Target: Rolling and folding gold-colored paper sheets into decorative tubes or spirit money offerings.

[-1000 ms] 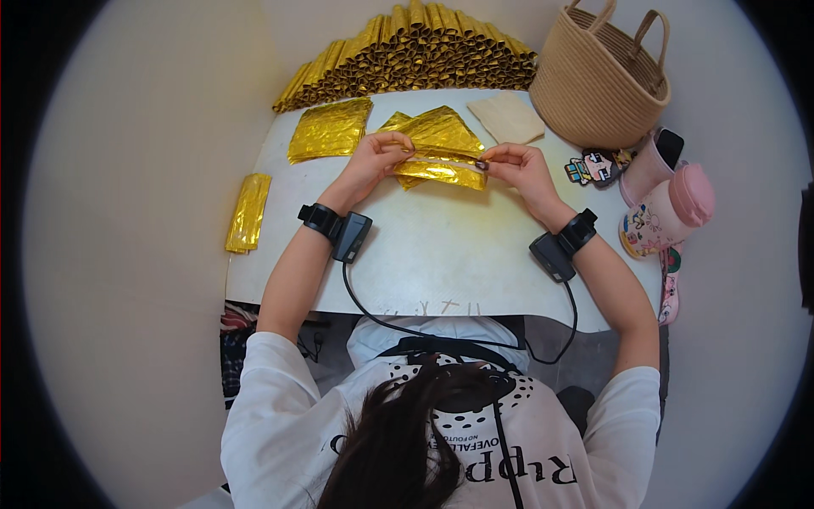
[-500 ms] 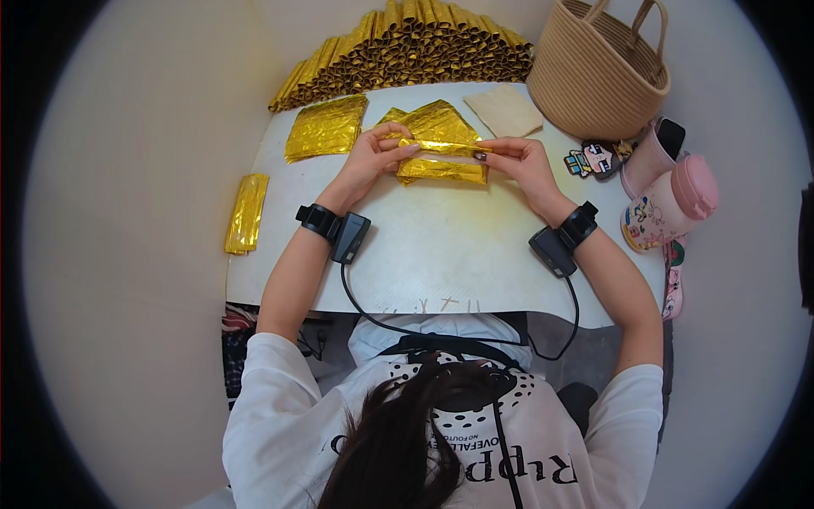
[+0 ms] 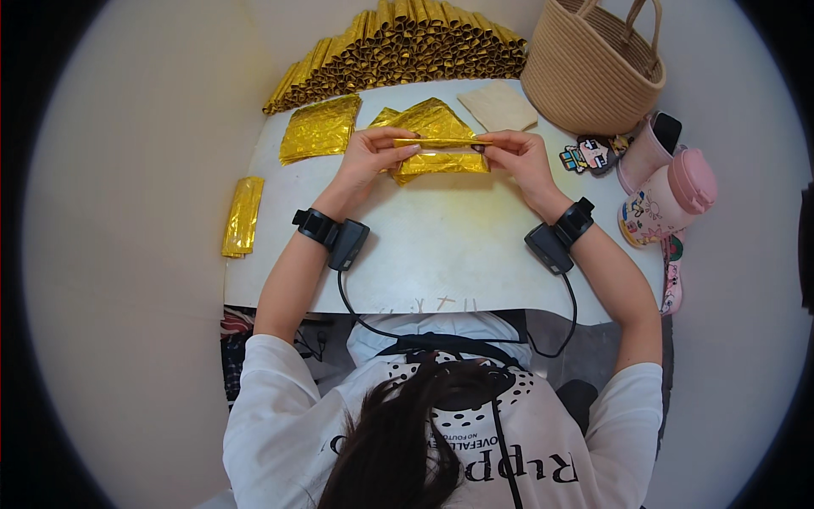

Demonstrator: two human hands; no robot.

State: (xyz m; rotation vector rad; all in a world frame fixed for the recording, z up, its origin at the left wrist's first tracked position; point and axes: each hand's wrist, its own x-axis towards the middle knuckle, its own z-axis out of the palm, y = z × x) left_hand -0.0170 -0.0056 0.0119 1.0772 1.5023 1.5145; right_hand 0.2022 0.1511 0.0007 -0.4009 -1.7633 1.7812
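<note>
A sheet of gold foil paper [image 3: 440,142] stretches between my hands, its edge folded or rolled into a narrow band. My left hand [image 3: 370,158] pinches the band's left end between thumb and fingers, while my right hand [image 3: 519,158] pinches the right end. Just below it, nearer to me, is a flat gold foil strip [image 3: 445,162]; whether it belongs to the same sheet I cannot tell. Behind the band lie loose gold foil sheets [image 3: 432,117], partly covered by it. A neat stack of square gold foil sheets [image 3: 319,129] sits to the left of them.
Gold foil rolls [image 3: 407,55] are heaped along the back. Folded gold strips [image 3: 243,216] lie far left on the white table [image 3: 424,246]. To the right are beige paper [image 3: 498,107], a woven basket [image 3: 585,81], a cartoon figure [image 3: 587,154], a phone [image 3: 667,129] and a pink bottle [image 3: 661,204].
The band between my hands has become narrower as the foil edge turns over. Both hands still pinch its ends, and the whole view has shifted slightly.
</note>
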